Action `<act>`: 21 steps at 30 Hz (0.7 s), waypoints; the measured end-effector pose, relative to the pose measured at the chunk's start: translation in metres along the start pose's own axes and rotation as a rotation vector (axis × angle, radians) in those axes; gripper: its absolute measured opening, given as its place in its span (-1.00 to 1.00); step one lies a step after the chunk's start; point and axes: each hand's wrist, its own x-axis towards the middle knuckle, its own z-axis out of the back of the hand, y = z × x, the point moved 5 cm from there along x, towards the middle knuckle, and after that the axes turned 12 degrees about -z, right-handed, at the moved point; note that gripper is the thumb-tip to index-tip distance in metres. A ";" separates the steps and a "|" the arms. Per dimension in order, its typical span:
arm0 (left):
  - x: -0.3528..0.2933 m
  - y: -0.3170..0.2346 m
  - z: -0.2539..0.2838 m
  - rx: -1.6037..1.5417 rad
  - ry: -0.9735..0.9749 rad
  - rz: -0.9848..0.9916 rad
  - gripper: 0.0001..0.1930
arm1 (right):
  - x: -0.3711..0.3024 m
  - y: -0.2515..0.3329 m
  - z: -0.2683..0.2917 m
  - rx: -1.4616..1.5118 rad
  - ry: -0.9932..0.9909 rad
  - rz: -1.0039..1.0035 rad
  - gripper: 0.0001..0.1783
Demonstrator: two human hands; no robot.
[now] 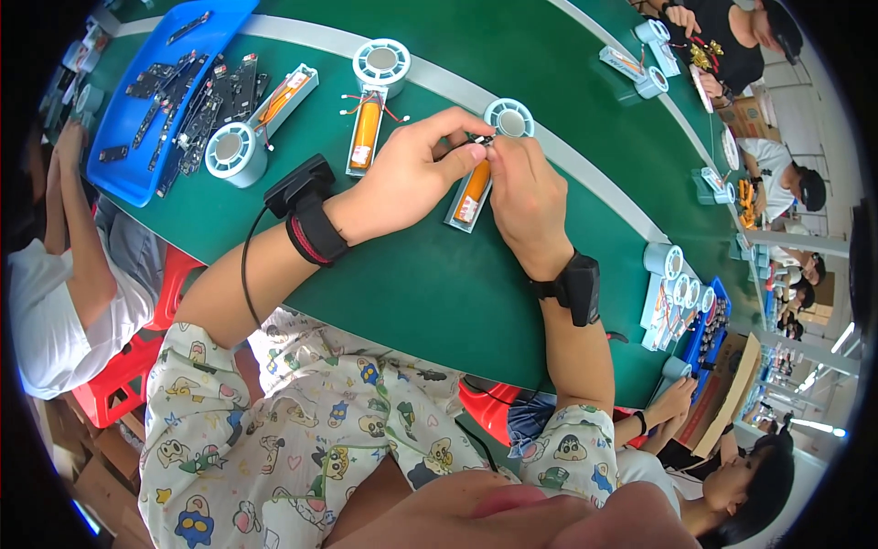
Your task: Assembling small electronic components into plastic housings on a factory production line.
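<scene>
Smooth plastic meets a softly shining green tabletop (412,316)!
Here's the pale blue housing (456,215), satin-smooth plastic, its orange cell (475,186) in slick, shiny wrap; over there, a glossy blue plastic tray (128,178) with dark circuit boards (240,87), mostly matt; red stools (114,371) in smooth plastic, a dull cardboard carton (732,393), and up close, a soft, matt printed-cloth shirt (320,430)!

Cartoon-print shirt (306,430), black wrist straps (320,226)
</scene>
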 end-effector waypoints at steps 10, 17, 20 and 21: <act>-0.001 0.008 0.007 0.106 0.077 0.047 -0.77 | 0.003 -0.002 0.006 0.096 -0.009 0.089 -0.84; 0.001 0.006 0.005 -0.021 0.058 0.112 -0.75 | 0.006 -0.004 0.010 0.116 0.028 0.118 -0.86; 0.004 0.004 0.004 -0.100 0.010 0.211 -0.73 | 0.018 -0.005 0.012 0.112 0.080 0.024 -0.83; 0.003 0.006 0.007 -0.103 -0.022 0.221 -0.73 | 0.020 -0.001 0.015 0.118 0.080 0.027 -0.83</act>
